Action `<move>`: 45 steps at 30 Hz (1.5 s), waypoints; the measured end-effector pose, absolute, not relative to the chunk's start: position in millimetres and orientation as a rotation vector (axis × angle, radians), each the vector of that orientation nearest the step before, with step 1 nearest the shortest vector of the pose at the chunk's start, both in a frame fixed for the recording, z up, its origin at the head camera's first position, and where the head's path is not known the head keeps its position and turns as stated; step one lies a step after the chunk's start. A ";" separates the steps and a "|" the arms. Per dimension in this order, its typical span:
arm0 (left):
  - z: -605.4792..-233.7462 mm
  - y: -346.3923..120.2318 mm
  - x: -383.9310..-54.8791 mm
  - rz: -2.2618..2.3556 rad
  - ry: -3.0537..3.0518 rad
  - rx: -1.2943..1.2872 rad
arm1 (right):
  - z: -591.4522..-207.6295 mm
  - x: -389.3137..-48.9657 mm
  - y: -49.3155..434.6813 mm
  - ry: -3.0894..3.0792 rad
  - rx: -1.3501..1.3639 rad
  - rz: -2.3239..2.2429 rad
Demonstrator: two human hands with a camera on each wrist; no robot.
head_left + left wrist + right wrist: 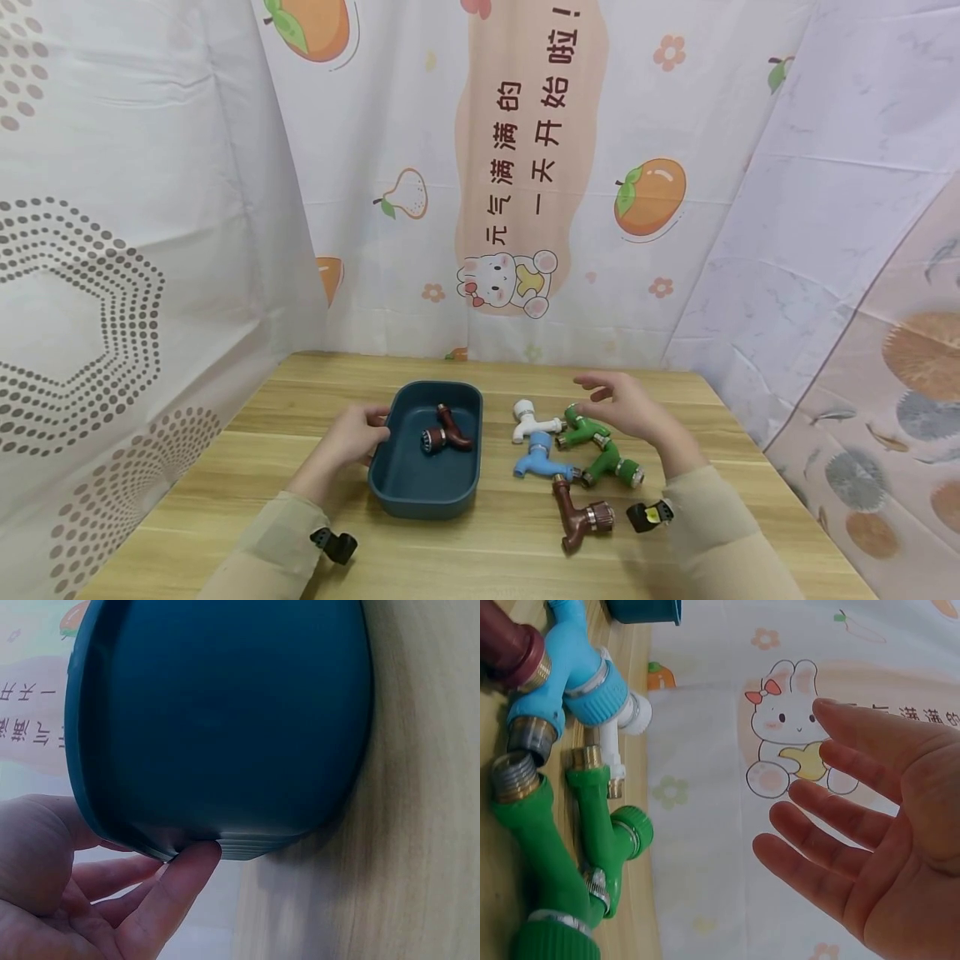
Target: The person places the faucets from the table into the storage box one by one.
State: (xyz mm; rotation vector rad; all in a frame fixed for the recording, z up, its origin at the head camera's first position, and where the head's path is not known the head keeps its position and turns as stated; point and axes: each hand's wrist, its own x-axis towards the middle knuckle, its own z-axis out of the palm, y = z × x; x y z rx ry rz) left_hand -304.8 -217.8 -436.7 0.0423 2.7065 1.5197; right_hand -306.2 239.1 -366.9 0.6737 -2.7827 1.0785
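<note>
A dark teal plastic tub (423, 500) stands on the table, and a brown faucet (450, 433) lies inside it. My left hand (358, 435) pinches the tub's left rim; the left wrist view shows the fingers (169, 900) at the rim and outer wall. Over the right side, my right hand (626, 406) hovers with spread, slightly bent fingers and an empty palm. Below and beside it lie two green faucets (581, 428) (604, 832), a white faucet (534, 423), a light blue faucet (542, 458) and another brown faucet (577, 517).
The wooden table (510, 558) bears the tub left of centre and the loose faucets close together on its right. A printed curtain (420, 275) hangs behind the table's far edge, with more cloth at both sides. Each wrist carries a small black camera (334, 546).
</note>
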 end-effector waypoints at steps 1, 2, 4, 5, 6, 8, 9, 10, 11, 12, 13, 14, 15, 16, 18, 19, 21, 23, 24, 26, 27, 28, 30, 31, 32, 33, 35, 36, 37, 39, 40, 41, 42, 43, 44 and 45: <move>-436.9 -218.0 -304.8 1.520 2.707 0.043 | -367.5 -306.1 241.2 -2.784 0.672 1.080; -437.1 -218.2 -304.6 1.519 2.709 0.044 | -368.1 -306.0 243.0 -2.785 0.676 1.081; -437.0 -218.3 -304.2 1.524 2.704 0.036 | -369.4 -305.6 246.6 -2.788 0.673 1.088; -437.1 -218.3 -304.2 1.526 2.703 0.037 | -370.2 -305.2 248.4 -2.792 0.672 1.087; -437.3 -218.4 -304.1 1.523 2.703 0.043 | -370.9 -304.7 250.1 -2.797 0.668 1.086; -436.8 -218.1 -303.4 1.521 2.702 0.043 | -372.5 -303.4 253.0 -2.808 0.653 1.089; -436.5 -217.9 -303.1 1.523 2.700 0.041 | -373.2 -302.8 254.3 -2.814 0.639 1.089; -436.1 -217.7 -302.7 1.520 2.701 0.045 | -374.0 -302.3 255.5 -2.817 0.627 1.093; -435.9 -217.6 -302.4 1.520 2.701 0.045 | -374.7 -301.9 256.7 -2.817 0.633 1.086; -435.3 -217.4 -301.7 1.517 2.703 0.046 | -375.6 -301.7 257.8 -2.819 0.622 1.092; -434.8 -217.2 -301.2 1.519 2.703 0.042 | -376.5 -301.4 259.0 -2.821 0.619 1.094; -434.6 -217.1 -300.8 1.515 2.706 0.047 | -377.2 -301.1 260.0 -2.820 0.610 1.104; -434.4 -217.1 -300.6 1.517 2.707 0.046 | -378.0 -300.9 261.3 -2.821 0.611 1.107; -434.3 -217.2 -300.6 1.516 2.708 0.050 | -378.8 -300.8 262.6 -2.822 0.612 1.110; -434.1 -217.1 -300.4 1.520 2.709 0.052 | -380.1 -300.3 265.3 -2.826 0.613 1.113; -434.2 -217.2 -300.5 1.524 2.707 0.052 | -380.8 -300.0 266.5 -2.830 0.609 1.115; -434.5 -217.2 -300.9 1.529 2.706 0.049 | -382.4 -299.7 269.1 -2.837 0.604 1.115; -434.9 -217.2 -301.4 1.533 2.700 0.046 | -384.0 -299.2 271.7 -2.847 0.597 1.122; -435.3 -217.3 -301.8 1.532 2.697 0.044 | -385.0 -298.8 272.6 -2.852 0.585 1.132; -435.9 -217.3 -302.3 1.532 2.693 0.041 | -386.8 -297.9 274.5 -2.864 0.557 1.147; -436.1 -217.3 -302.4 1.532 2.690 0.039 | -387.8 -297.4 275.4 -2.868 0.558 1.153; -436.4 -217.4 -302.5 1.531 2.687 0.039 | -388.9 -297.1 276.5 -2.871 0.550 1.158; -436.7 -217.5 -302.4 1.529 2.688 0.035 | -391.0 -296.5 278.0 -2.871 0.544 1.168; -436.5 -217.5 -302.3 1.530 2.687 0.035 | -392.4 -296.6 278.9 -2.871 0.543 1.170; -436.5 -217.5 -302.2 1.529 2.688 0.036 | -393.7 -296.6 279.8 -2.870 0.551 1.168; -436.5 -217.6 -302.0 1.528 2.689 0.034 | -395.1 -296.7 280.9 -2.869 0.561 1.165; -436.1 -217.5 -301.5 1.530 2.688 0.037 | -397.9 -297.1 282.9 -2.868 0.563 1.156; -435.8 -217.3 -301.2 1.532 2.688 0.037 | -399.1 -297.3 283.8 -2.868 0.562 1.152; -435.7 -217.3 -301.0 1.532 2.689 0.037 | -400.4 -297.5 285.1 -2.869 0.564 1.149; -435.4 -217.0 -300.7 1.534 2.688 0.036 | -402.4 -297.6 287.6 -2.872 0.564 1.146; -435.2 -216.8 -300.5 1.537 2.688 0.035 | -403.3 -297.5 288.8 -2.872 0.566 1.148; -435.1 -216.7 -300.5 1.539 2.687 0.033 | -404.0 -297.2 290.0 -2.874 0.565 1.154; -435.1 -216.6 -300.5 1.541 2.687 0.033 | -405.1 -296.9 291.2 -2.876 0.565 1.157; -435.1 -216.5 -300.5 1.542 2.686 0.033 | -406.3 -296.5 292.4 -2.878 0.564 1.158; -435.1 -216.5 -300.6 1.543 2.686 0.033 | -407.5 -296.0 293.5 -2.880 0.564 1.157; -434.9 -216.4 -300.7 1.543 2.686 0.034 | -408.8 -295.6 294.5 -2.882 0.561 1.152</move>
